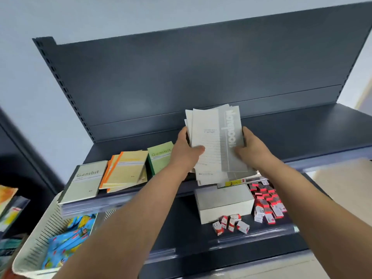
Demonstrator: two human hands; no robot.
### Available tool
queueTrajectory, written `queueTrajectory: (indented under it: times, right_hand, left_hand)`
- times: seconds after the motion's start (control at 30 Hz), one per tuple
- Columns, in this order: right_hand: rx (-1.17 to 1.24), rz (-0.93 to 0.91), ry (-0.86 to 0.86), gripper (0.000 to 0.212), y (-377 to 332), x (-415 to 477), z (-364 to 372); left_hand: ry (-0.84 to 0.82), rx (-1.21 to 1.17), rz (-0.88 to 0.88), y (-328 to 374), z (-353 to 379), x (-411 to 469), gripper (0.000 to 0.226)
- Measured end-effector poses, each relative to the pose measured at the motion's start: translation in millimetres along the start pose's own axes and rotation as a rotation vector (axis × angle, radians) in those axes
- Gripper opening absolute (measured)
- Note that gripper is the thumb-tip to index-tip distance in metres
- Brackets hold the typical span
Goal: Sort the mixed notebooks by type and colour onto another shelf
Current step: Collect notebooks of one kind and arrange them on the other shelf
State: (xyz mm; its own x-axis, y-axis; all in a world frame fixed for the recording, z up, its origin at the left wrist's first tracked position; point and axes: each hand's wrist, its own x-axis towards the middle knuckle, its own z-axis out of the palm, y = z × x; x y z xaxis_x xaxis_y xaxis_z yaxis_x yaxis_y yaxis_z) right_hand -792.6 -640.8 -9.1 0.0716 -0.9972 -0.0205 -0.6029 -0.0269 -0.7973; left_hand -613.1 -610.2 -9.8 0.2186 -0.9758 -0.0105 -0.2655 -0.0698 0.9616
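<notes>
While between left hand, right hand: notebooks over shelf edge.

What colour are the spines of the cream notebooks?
Orange, on the cream notebooks, seen in the head view.

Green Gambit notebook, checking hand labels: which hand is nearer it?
Left. The left hand sits just right of the green notebook; the right hand is farther, across the grey stack.

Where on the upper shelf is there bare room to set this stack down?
The upper shelf is bare right of the right hand, out to its end, and a narrow strip along the back panel behind the green notebook. Front left is crowded: grey notebook, orange notebooks, green notebook side by side, up to the left hand on the white stack.
</notes>
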Motion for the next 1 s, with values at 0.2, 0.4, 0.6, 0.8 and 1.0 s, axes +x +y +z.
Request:
queueTrajectory:
  times: [0.2, 0.4, 0.6, 0.8, 1.0]
  right_hand:
    - [-0.076, 0.067, -0.017, 0.046, 5, 61, 7]
    - [-0.186, 0.197, -0.127, 0.038, 21, 103, 34]
    - [-0.466, 0.265, -0.208, 0.041, 29, 108, 37]
    - [-0.884, 0.079, -0.111, 0.045, 21, 97, 34]
    - [-1.001, -0.179, -0.171, 0.039, 2, 79, 42]
  left_hand:
    - [-0.036, 0.194, 0.001, -9, 7, 66, 0.079]
    - [-0.158, 0.593, -0.052, -24, 8, 113, 0.090]
    - [-0.287, 0.893, -0.115, -35, 19, 129, 0.087]
    - [-0.241, 1.150, -0.038, -35, 19, 123, 0.066]
    - [-0.081, 1.115, -0.009, -22, 4, 87, 0.038]
